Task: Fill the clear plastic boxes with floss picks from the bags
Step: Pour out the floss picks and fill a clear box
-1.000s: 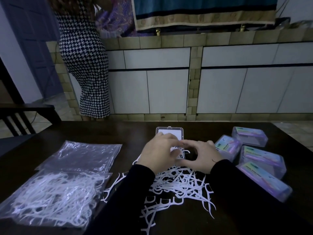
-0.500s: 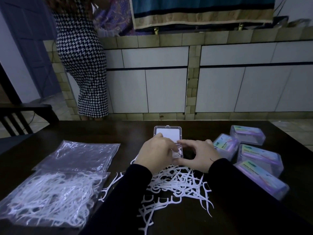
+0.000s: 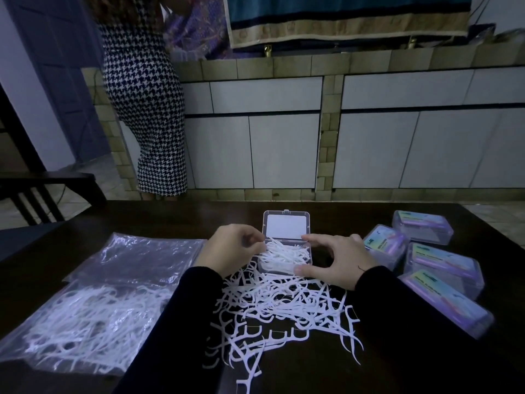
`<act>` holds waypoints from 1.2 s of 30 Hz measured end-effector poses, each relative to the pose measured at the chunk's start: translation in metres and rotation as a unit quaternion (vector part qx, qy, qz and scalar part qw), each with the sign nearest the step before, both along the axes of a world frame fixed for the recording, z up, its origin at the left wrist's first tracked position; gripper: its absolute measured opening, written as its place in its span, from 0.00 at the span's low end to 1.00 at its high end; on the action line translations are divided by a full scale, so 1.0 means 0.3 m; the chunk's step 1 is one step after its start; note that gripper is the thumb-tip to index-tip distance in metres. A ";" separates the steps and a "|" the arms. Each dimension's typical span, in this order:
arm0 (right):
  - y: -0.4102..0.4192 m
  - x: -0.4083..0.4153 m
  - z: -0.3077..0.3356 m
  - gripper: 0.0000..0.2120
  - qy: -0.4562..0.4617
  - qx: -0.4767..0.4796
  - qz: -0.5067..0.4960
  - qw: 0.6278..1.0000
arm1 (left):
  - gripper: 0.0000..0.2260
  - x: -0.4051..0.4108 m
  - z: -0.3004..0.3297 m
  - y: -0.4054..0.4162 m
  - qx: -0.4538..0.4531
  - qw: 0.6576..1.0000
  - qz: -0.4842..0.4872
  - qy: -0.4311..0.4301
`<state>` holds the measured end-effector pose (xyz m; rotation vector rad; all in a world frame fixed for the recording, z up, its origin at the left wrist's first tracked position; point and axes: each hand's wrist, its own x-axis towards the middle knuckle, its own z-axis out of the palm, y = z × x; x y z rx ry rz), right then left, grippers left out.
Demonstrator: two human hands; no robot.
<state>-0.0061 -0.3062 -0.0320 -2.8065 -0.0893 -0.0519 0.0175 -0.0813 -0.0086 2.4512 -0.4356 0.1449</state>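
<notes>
An open clear plastic box (image 3: 305, 261) stands mid-table with its lid (image 3: 286, 226) raised at the back. White floss picks (image 3: 287, 253) lie heaped inside it. My left hand (image 3: 231, 253) sits at the box's left end, its curled fingertips pinching the ends of those picks. My right hand (image 3: 339, 261) brackets the box's right end, with the index finger along the back edge and the thumb on the front edge. A loose pile of floss picks (image 3: 284, 304) spreads on the table in front of the box. A clear bag of picks (image 3: 82, 325) lies at the front left.
An empty clear bag (image 3: 136, 257) lies behind the full one. Several closed, filled boxes with coloured labels (image 3: 443, 265) sit at the right. A person in a checked dress (image 3: 145, 109) stands at the tiled counter beyond. A dark chair (image 3: 34, 191) is at the left.
Both hands brought a bunch of picks from the pile into the box. They have since spread apart, so the filled box shows between them.
</notes>
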 end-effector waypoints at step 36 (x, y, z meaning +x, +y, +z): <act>-0.005 0.008 -0.009 0.39 -0.005 -0.002 -0.008 1.000 | 0.09 -0.007 0.004 0.004 -0.036 0.996 -0.018 0.084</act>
